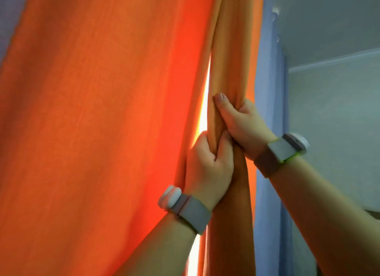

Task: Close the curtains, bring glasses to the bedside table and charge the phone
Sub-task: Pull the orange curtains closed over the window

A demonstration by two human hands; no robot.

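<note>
A wide orange curtain (92, 121) fills the left and middle of the view, lit from behind. To its right hangs a second orange curtain (232, 49), bunched into a thick fold. My left hand (209, 164) grips that bunched fold from the left, fingers curled round it. Just above, my right hand (238, 121) grips the same fold, thumb pointing up along the cloth. A narrow bright gap (205, 102) of daylight shows between the two curtains. Both wrists wear grey bands. No glasses or phone are in view.
A pale blue sheer curtain (267, 111) hangs to the right of the orange fold. Beyond it are a grey-green wall (333, 121) and the ceiling with a white cornice (333, 60). A lilac strip of cloth (10, 12) shows at the top left.
</note>
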